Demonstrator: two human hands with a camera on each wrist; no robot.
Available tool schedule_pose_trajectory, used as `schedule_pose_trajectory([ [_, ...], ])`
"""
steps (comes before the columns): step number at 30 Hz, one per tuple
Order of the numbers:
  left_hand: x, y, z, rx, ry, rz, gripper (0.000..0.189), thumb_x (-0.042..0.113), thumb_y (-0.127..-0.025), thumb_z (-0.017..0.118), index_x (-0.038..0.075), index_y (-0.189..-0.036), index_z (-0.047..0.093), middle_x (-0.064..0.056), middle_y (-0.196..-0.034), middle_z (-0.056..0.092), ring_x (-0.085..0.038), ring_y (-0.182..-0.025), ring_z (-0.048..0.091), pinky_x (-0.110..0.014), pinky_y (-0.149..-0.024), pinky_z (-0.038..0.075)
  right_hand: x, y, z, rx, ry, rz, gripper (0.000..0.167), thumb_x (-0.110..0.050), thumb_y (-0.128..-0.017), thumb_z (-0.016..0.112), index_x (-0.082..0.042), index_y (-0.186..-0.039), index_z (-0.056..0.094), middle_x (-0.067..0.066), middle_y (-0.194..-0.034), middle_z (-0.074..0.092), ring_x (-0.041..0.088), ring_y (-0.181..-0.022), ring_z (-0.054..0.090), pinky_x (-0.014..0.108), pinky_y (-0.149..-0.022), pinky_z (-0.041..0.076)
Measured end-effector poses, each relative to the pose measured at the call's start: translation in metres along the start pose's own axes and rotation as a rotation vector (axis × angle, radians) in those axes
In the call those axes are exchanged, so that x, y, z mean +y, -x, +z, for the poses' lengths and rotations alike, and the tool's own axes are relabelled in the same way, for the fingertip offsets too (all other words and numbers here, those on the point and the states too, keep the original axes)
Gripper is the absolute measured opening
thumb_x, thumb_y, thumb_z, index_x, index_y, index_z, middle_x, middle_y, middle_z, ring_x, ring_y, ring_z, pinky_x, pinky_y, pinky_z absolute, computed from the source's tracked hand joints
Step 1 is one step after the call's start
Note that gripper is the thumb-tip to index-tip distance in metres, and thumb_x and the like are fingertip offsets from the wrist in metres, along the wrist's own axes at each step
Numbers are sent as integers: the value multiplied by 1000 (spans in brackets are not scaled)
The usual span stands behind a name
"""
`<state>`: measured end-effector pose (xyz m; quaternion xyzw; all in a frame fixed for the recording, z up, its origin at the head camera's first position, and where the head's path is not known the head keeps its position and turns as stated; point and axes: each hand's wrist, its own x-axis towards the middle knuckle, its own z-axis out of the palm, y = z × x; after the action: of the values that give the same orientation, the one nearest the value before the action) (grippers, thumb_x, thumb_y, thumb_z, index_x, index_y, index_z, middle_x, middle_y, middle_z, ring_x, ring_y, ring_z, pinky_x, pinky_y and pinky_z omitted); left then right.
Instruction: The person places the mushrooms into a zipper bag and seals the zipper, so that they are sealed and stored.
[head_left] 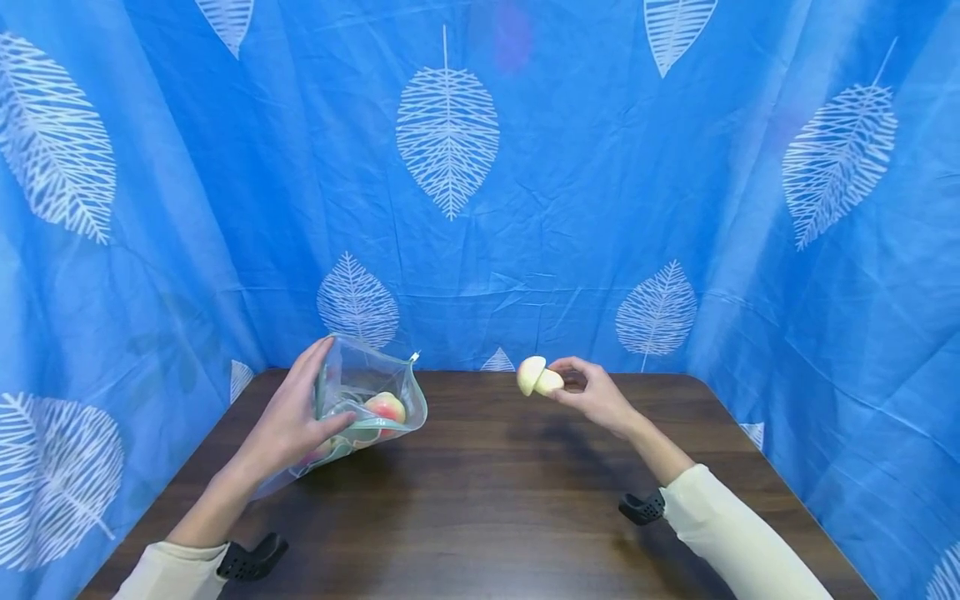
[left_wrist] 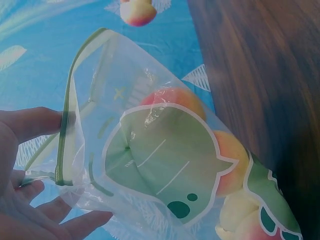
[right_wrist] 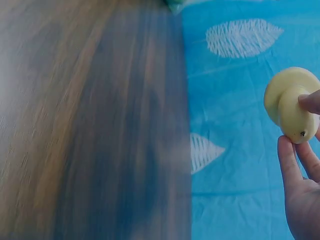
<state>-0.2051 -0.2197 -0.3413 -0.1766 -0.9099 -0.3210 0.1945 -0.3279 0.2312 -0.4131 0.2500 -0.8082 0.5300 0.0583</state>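
Note:
My left hand [head_left: 288,425] grips a clear zip bag [left_wrist: 160,155] by its rim, thumb on the near side and fingers behind. Its mouth gapes, and a green print covers the side. Inside lie several toy pieces, among them a red-and-yellow, peach-like fruit [head_left: 386,406] and, low down, a pale mushroom-like piece [left_wrist: 240,212]. Over to the right, my right hand [head_left: 596,396] pinches a toy mushroom [right_wrist: 292,115] by its stem, above the table's far part. The mushroom is pale yellow, with a reddish blush on its cap, and is held tilted, apart from the bag.
Both forearms reach over a dark brown wooden table [head_left: 480,517]. A blue curtain [head_left: 555,208] with white leaf prints encloses the back and both sides, close to the table edges. Each wrist carries a black strap mount [head_left: 253,558].

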Motion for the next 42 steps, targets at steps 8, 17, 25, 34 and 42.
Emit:
schedule_pose_trajectory([
  [8, 0, 1, 1, -8, 1, 2, 107, 7, -81, 87, 0, -163, 19, -28, -164, 22, -51, -146, 26, -72, -106, 34, -25, -9, 22, -60, 13, -59, 40, -4, -89, 80, -1, -126, 66, 15, -121, 66, 36, -112, 67, 38, -87, 57],
  [17, 1, 0, 1, -9, -2, 22, 107, 6, -81, 88, 0, -163, 19, -27, -164, 22, -50, -146, 27, -72, -107, 34, -59, -24, 45, -113, -45, -123, 38, -1, -89, 79, 0, -124, 67, 15, -124, 65, 33, -112, 66, 38, -88, 59],
  [25, 4, -2, 2, -27, 2, 21, 107, 8, -82, 87, 1, -164, 18, -26, -165, 21, -50, -146, 28, -70, -107, 35, -97, -42, 77, -215, -62, -265, 36, 1, -88, 78, -1, -123, 68, 12, -122, 65, 31, -111, 66, 41, -89, 59],
  [34, 7, -2, 3, -18, -2, 19, 107, 7, -81, 88, 1, -163, 20, -27, -164, 22, -50, -145, 29, -70, -105, 38, -124, -51, 114, -288, 26, -357, 35, -5, -90, 80, -5, -123, 71, 7, -120, 66, 20, -105, 66, 37, -87, 60],
  [42, 6, -2, 7, -14, 1, 49, 106, 6, -80, 89, -2, -162, 21, -27, -163, 24, -50, -145, 29, -69, -105, 39, -138, -53, 143, -305, 178, -493, 32, -3, -89, 80, -1, -120, 71, 8, -118, 68, 16, -105, 64, 26, -86, 58],
])
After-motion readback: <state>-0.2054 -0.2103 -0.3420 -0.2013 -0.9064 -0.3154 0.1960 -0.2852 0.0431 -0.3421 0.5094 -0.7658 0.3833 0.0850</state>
